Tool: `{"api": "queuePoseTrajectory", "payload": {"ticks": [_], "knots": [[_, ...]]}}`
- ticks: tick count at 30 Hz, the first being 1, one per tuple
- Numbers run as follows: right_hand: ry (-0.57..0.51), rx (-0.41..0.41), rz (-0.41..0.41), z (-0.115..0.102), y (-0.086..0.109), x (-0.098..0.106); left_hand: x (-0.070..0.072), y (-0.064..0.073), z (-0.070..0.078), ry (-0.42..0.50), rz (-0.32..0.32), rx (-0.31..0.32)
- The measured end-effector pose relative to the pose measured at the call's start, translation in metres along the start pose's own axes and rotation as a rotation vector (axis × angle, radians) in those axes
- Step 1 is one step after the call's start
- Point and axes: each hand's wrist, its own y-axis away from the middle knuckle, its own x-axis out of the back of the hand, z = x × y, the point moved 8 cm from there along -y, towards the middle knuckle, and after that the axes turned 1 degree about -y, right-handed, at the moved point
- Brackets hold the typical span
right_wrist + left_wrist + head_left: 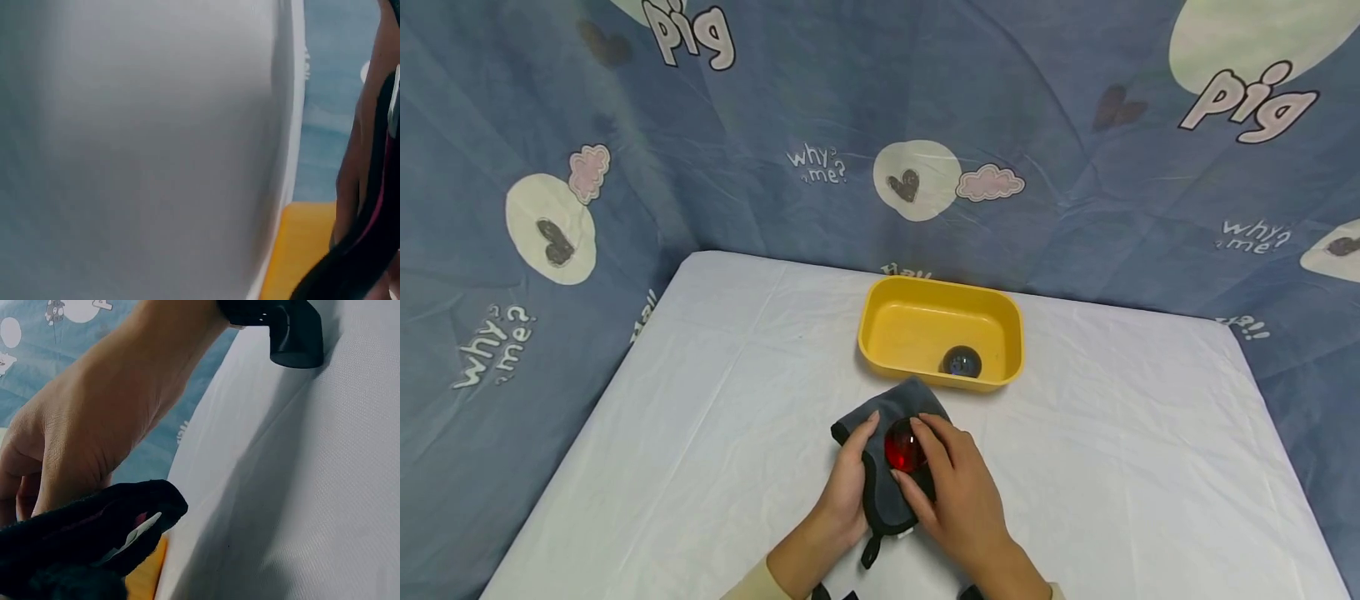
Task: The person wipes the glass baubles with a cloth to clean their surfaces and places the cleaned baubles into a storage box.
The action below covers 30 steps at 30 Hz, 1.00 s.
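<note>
My left hand (847, 483) grips the left edge of the cloth (887, 408), fingers curled along its border with the thumb toward the top. The left wrist view confirms this: the fingers are bent around a dark fold of the cloth (94, 531), which shows a small white tag and a pink seam.

My right hand (955, 492) rests on the right half of the cloth. Its thumb and fingertips are curled onto the red ball (905, 450) and hold it against the cloth. The ball is glossy and translucent, and it sits at the centre of the cloth, between my two hands. In the right wrist view only the edge of the hand and a dark strip of the cloth (356, 250) show; the ball is hidden there.

The cloth is dark grey with a black border. It lies bunched on the tabletop (700, 433), just in front of the tub (887, 333); its far corner nearly touches the tub's near wall.

The tub is yellow, rectangular with rounded corners, and stands upright at the middle of the tabletop. A dark ball (962, 362) lies inside it, at the near right corner of the floor.

The tabletop carries a white cover. A blue sheet (1075, 167) printed with hearts, clouds and words hangs behind it and on both sides.
</note>
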Motion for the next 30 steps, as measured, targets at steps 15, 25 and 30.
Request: {"api": "queuePoseTrajectory", "payload": {"ticks": [15, 25, 30], "knots": [[0.016, -0.21, -0.055, 0.013, -0.009, 0.007, -0.001, 0.005, -0.004, -0.005, 0.001, 0.034], [0.137, -0.363, -0.184, 0.023, -0.011, 0.004, -0.005, 0.006, -0.008, 0.01, -0.027, 0.053], [0.145, -0.378, -0.271, 0.021, -0.011, 0.002, -0.004, 0.005, -0.005, 0.015, -0.034, 0.028]]}}
